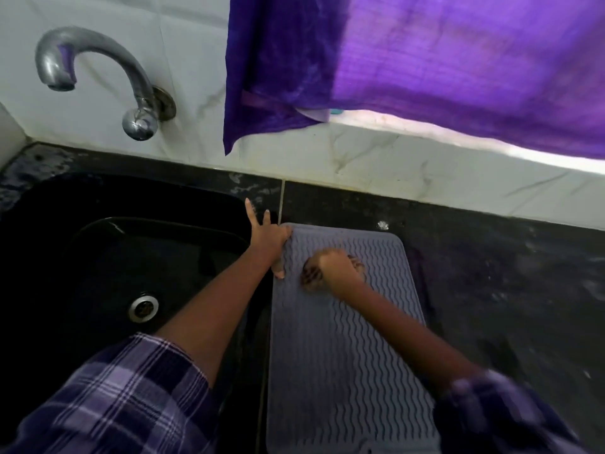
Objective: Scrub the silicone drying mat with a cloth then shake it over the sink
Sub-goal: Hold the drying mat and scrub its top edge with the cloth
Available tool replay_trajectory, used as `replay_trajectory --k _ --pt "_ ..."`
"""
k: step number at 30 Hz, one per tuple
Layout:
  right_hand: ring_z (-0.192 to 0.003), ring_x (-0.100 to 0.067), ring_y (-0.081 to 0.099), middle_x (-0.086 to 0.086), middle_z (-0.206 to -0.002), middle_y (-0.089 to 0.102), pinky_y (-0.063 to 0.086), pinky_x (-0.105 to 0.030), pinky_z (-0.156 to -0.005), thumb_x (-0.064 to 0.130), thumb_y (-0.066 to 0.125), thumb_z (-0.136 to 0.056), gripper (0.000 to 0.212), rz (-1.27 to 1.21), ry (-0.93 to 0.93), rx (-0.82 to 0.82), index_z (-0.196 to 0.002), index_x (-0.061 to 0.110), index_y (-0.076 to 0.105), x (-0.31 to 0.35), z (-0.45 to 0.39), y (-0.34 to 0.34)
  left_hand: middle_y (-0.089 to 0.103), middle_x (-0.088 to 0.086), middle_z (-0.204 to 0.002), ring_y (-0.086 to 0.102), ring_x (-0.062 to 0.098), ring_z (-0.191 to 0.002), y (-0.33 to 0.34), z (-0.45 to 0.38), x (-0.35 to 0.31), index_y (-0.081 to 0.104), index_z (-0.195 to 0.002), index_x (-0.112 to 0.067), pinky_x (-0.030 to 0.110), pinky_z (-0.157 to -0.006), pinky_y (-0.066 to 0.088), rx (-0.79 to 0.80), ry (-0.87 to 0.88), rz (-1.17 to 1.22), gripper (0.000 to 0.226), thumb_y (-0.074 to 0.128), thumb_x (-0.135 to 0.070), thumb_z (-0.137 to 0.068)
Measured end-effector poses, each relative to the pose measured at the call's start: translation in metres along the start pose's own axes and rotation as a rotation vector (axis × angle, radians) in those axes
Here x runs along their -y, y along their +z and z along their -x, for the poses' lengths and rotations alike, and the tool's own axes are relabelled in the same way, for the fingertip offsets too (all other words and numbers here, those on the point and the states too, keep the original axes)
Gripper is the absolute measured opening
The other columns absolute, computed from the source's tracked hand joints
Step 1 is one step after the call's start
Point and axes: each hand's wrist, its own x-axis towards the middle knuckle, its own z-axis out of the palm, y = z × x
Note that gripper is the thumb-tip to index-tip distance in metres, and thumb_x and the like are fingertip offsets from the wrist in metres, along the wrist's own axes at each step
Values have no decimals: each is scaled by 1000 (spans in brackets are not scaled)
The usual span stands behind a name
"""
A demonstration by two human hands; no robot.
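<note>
A grey silicone drying mat [353, 348] with wavy ridges lies flat on the black counter, just right of the sink. My left hand [268, 239] rests on the mat's far left corner, fingers spread, thumb pressing along the left edge. My right hand [337, 267] is closed on a dark patterned cloth [311, 275], pressed onto the mat's upper part. This hand and the cloth are motion-blurred. Most of the cloth is hidden under the fist.
A black sink [108, 257] with a metal drain [143, 308] fills the left. A curved metal tap [98, 73] juts from the white tiled wall above it. A purple curtain [425, 60] hangs over the counter's back. Black counter [507, 273] extends to the right.
</note>
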Motion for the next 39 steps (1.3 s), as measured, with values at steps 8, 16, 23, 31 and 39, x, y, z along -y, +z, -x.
replay_trajectory --k 8,16,23,31,39 --pt "-118 -35 48 -17 -127 54 37 -43 -101 15 56 -90 34 -58 44 -220 -123 9 55 14 -54 -33 33 10 -155 -4 35 -150 5 2 4 9 -155 -27 79 -99 -13 13 -6 55 120 77 -61 -63" --pt "-94 -18 66 -3 -105 70 55 -36 -89 22 66 -82 19 -81 -85 145 -101 19 69 3 14 -16 38 13 -153 -4 38 -149 3 5 8 6 -155 -22 78 -100 -13 3 24 78 122 77 -62 -64" --pt "-119 -31 53 -15 -125 58 40 -40 -104 21 59 -88 37 -25 101 -186 -121 5 54 20 -29 -24 34 9 -155 -3 37 -150 4 2 4 11 -155 -25 78 -100 -12 20 11 16 119 74 -66 -63" --pt "-79 -17 70 0 -94 69 60 -31 -68 22 66 -83 12 -123 -44 255 -95 25 66 -1 32 2 34 10 -155 -3 38 -149 5 4 6 4 -156 -21 77 -100 -13 -2 20 34 124 75 -64 -64" --pt "-115 -29 57 -13 -123 63 44 -40 -102 24 65 -85 38 -102 130 -214 -119 8 61 15 -30 -13 33 10 -156 -3 38 -149 7 0 4 6 -155 -26 79 -101 -11 8 3 4 114 70 -65 -69"
